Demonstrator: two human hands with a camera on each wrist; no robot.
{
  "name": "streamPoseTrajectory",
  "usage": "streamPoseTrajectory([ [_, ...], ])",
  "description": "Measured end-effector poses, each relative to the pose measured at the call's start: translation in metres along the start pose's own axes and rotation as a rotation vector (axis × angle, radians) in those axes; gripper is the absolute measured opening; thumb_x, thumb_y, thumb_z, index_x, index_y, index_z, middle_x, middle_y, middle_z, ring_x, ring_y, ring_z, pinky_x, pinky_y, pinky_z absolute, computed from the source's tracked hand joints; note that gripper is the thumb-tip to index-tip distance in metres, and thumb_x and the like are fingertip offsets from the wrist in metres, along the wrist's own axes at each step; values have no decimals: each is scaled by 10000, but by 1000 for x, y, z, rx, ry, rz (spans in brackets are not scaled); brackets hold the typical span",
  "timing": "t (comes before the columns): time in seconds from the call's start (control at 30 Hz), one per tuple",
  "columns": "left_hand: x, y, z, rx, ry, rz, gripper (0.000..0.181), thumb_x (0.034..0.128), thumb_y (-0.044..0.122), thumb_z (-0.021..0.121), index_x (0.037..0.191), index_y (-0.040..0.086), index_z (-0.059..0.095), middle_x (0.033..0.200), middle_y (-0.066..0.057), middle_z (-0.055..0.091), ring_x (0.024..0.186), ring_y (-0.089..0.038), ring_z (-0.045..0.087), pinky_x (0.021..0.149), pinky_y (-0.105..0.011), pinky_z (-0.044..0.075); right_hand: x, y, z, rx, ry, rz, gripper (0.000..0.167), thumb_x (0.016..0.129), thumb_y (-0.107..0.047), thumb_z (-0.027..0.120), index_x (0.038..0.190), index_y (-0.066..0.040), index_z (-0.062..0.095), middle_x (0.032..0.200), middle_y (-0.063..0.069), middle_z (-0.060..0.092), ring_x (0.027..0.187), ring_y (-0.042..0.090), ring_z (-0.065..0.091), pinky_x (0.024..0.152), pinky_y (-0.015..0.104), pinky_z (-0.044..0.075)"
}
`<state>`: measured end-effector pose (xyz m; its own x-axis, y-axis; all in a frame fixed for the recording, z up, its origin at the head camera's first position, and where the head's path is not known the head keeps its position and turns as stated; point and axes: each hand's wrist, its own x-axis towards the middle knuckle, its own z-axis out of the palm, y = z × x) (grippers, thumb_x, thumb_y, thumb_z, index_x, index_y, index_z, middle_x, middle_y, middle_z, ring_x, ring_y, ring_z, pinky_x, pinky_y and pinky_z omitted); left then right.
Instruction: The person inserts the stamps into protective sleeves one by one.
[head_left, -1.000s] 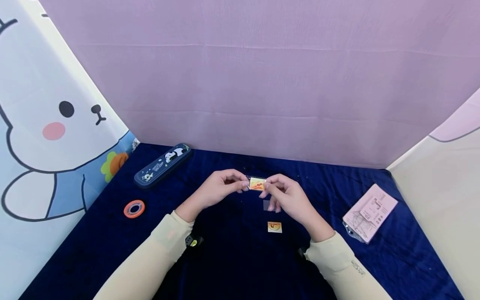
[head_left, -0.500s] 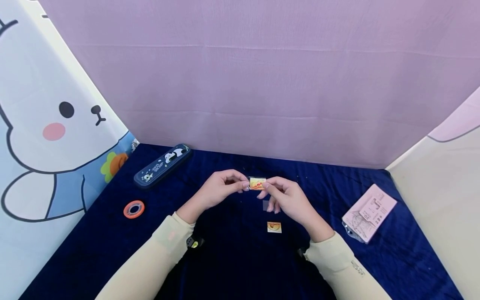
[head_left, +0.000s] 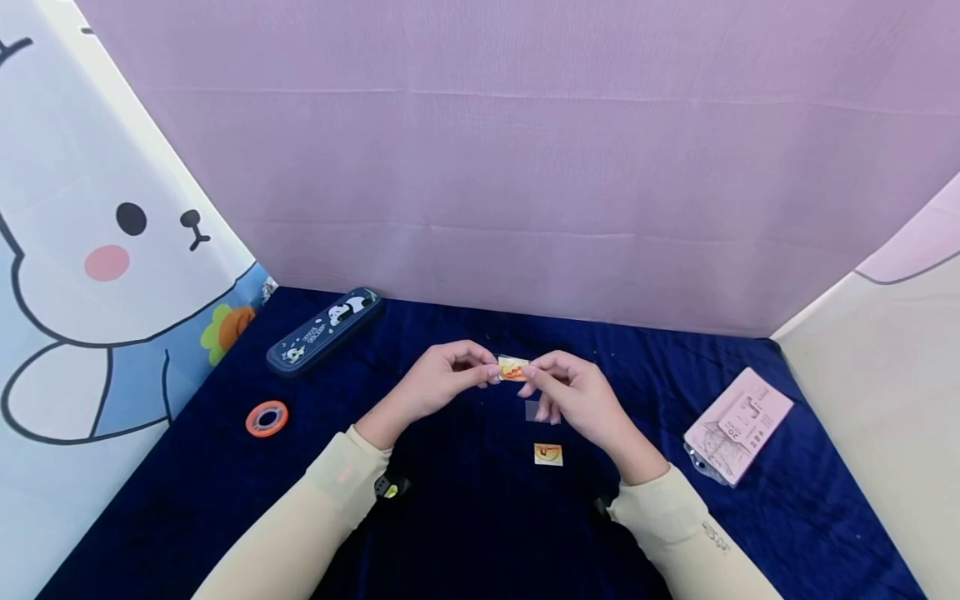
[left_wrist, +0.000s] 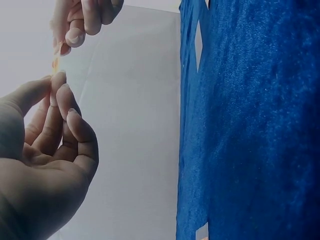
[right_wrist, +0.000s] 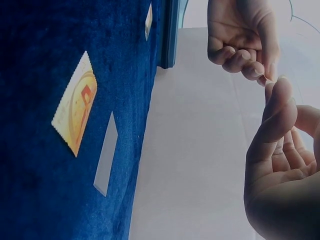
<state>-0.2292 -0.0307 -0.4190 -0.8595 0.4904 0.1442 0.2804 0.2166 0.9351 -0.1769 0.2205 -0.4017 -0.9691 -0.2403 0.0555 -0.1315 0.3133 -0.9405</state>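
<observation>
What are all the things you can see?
Held stamp: one, yellow and red, centre.
Loose stamp: one, yellow and white, front centre.
Film piece: one, clear, beyond the loose stamp.
Pale scrap: one, whitish, top of right wrist view; can't tell what.
Ring: one, orange, left.
Panda pencil case: one, dark blue, back left.
Packet: one, pink, right.
Clear item: one, colourless, under the packet.
Velvet cloth: one, blue, underneath.
Curtain: one, lilac, behind.
Cartoon sheet: one, white and blue, left side.
Pale sheet: one, cream and pink, right side.
Wrist devices: two, dark, bottom centre.
Sleeves: two, cream, bottom.
Left hand: one, pinching the held stamp.
Right hand: one, pinching it too.
</observation>
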Motion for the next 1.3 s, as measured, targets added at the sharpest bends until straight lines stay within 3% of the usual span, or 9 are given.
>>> streamPoseTrajectory([
  [0.53, -1, -1, -1, -60, -48, -15, 197, 1039, 248, 727, 1147, 87, 759, 1043, -101, 813, 928, -171, 740, 995, -635, 570, 2, 3, -1, 47, 23, -11, 225, 1051, -270, 711, 1042, -47, 681, 794, -12, 752, 570, 151, 646, 520, 351, 562],
  [0.77, 0, -1, -3, -45, -43, -19, 205, 1039, 226, 724, 1154, 59, 751, 1040, -118, 816, 903, -147, 737, 983, -613, 583, 2, 2, -5, 51, 9, 33, 264, 1059, -341, 693, 1128, -89, 727, 922, 39, 808, 564, 160, 659, 513, 328, 542],
  [0.9, 2, -5, -7, -10, -8, -79, 207, 1027, 239, 735, 1138, 65, 754, 1024, -115, 822, 896, -158, 732, 984, -595, 586, 0, 5, -12, 52, -1, 57, 324, 1093, -386, 628, 1247, -116, 716, 1009, 93, 811, 587, 176, 688, 519, 315, 549],
  [1.07, 6, -18, -13, 114, 31, -195, 213, 1028, 282, 734, 1128, 96, 765, 986, -55, 833, 898, -170, 730, 908, -432, 601, -2, 8, -22, 32, -3, 79, 316, 1106, -360, 605, 1273, -111, 703, 1047, 122, 804, 603, 193, 706, 523, 328, 559],
  [1.3, 10, -34, -17, 209, -7, -283, 191, 1015, 226, 738, 1120, 68, 755, 999, -74, 832, 868, -158, 713, 821, -305, 565, -4, 15, -28, -9, -54, 115, 301, 1107, -332, 605, 1284, -103, 690, 1075, 114, 798, 636, 198, 721, 543, 333, 575],
])
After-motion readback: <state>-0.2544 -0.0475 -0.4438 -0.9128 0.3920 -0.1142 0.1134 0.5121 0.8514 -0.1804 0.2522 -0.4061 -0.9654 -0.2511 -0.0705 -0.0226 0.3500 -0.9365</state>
